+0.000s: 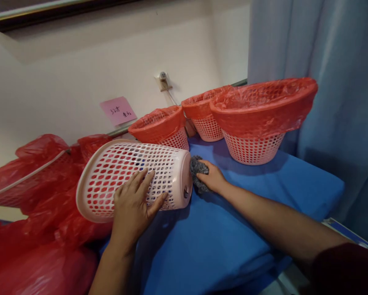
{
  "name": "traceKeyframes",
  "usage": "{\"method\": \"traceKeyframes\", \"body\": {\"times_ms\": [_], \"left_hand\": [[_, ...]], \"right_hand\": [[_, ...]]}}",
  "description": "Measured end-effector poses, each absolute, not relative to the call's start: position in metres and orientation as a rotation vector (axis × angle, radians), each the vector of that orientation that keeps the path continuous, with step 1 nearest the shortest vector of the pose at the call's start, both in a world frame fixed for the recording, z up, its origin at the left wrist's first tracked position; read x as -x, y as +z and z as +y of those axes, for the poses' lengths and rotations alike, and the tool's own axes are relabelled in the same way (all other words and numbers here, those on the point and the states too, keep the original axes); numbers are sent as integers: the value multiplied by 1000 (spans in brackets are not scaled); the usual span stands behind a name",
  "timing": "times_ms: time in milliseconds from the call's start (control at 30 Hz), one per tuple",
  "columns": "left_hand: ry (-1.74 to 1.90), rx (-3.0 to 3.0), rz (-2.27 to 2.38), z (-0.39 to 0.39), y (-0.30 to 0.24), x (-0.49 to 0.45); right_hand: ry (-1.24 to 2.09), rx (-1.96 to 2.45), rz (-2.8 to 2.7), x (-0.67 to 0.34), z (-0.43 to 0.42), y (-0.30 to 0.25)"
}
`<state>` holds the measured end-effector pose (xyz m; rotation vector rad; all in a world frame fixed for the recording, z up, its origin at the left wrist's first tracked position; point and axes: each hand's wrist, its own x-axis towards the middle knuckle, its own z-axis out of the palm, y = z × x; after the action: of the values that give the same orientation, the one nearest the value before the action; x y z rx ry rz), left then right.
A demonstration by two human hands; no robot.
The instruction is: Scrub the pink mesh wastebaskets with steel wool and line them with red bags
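A pale pink perforated plastic wastebasket lies on its side on a blue cloth surface, its wide rim to the left and its base to the right. Spread fingers of my left hand rest flat on its holed side. My right hand is closed round a grey, fuzzy cleaning cloth, pressed against the outside of the base. A small dark mark shows on the base near the cloth.
Three upright baskets with red liners stand behind: one large, one middle, one left. Red plastic bags heap at left. A pink note is on the wall; a blue curtain hangs right.
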<state>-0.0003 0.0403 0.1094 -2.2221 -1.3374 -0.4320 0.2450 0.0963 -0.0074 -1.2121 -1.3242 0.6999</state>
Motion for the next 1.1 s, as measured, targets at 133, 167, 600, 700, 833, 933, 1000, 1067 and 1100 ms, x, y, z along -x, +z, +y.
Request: {"method": "traceKeyframes", "body": {"times_ms": [133, 167, 600, 700, 833, 933, 1000, 1067, 1100], "left_hand": [[-428, 2224, -1360, 41, 109, 0], [-425, 2228, -1370, 41, 109, 1], [-373, 2340, -1280, 54, 141, -37], [-238, 2446, -1228, 64, 139, -55], [-242, 2364, -1278, 67, 134, -67], [-245, 2312, -1319, 65, 133, -68], [-246, 2285, -1344, 64, 133, -68], [-242, 2270, -1372, 64, 134, -68], [-239, 2268, -1383, 64, 134, -68]], "right_hand": [[496, 883, -1434, -247, 69, 7], [468, 816, -1510, -249, 61, 10], [811, 1064, -2127, -287, 53, 10], [788, 1224, -1859, -297, 66, 6], [684, 1389, -1530, -305, 82, -1], [592, 1377, -1421, -297, 94, 5], [543, 1271, -1433, -283, 103, 14], [561, 1221, -1475, -266, 112, 21], [595, 1241, -1491, -259, 117, 22]]}}
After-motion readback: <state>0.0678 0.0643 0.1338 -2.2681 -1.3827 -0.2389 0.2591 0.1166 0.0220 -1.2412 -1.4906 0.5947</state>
